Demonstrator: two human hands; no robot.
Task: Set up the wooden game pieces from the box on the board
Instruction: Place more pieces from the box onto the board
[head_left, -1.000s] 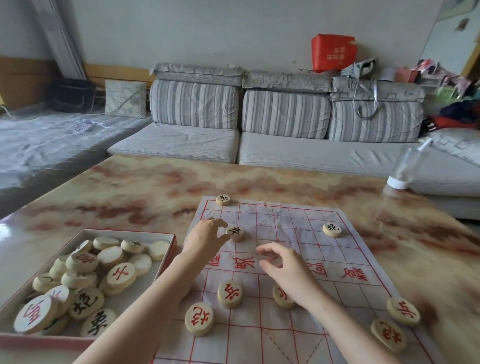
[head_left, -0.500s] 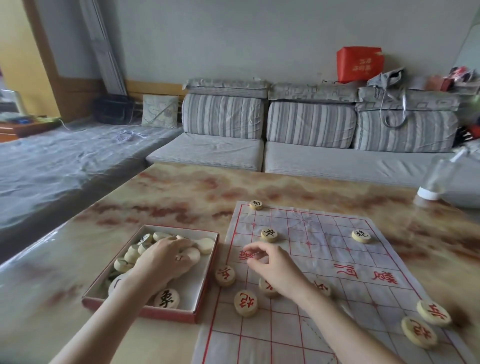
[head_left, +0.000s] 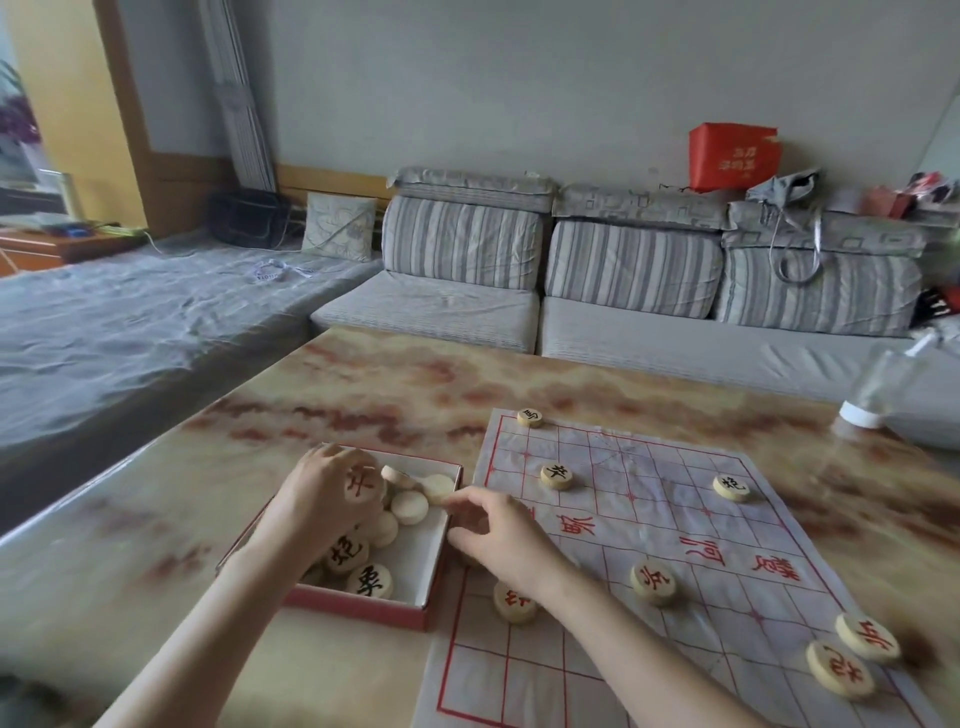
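The box (head_left: 431, 582), a shallow red-sided tray with a white interior, sits on the marble-patterned table (head_left: 363, 395) just left of the board (head_left: 675, 519); its right wall lies against the board's left edge. The board is a thin white sheet with a red grid and red characters across its middle band.

The left hand (head_left: 322, 493) is inside the box, fingers curled around a round wooden piece with a red character (head_left: 361, 483); the piece is raised above the others and its face is turned toward the camera. The loose pieces in the box (head_left: 395, 514) lie in a heap toward its far-left part; several show blank faces, two near the front show black characters.

The right hand (head_left: 498, 530) hovers over the boundary between box and board, fingers bent and thumb close to the forefinger; whether it grips anything cannot be told, as its underside is hidden.

On the board: a black-marked piece at the far-left corner (head_left: 530, 417); another black-marked piece (head_left: 557, 475) nearer on the left; a third (head_left: 731, 487) on the right; a red-marked piece (head_left: 653, 583) near the centre; one partly hidden under the right wrist (head_left: 511, 605); two red-marked pieces at the near-right edge (head_left: 852, 657), touching each other.

A clear bottle (head_left: 878, 384) stands at the table's far-right edge.
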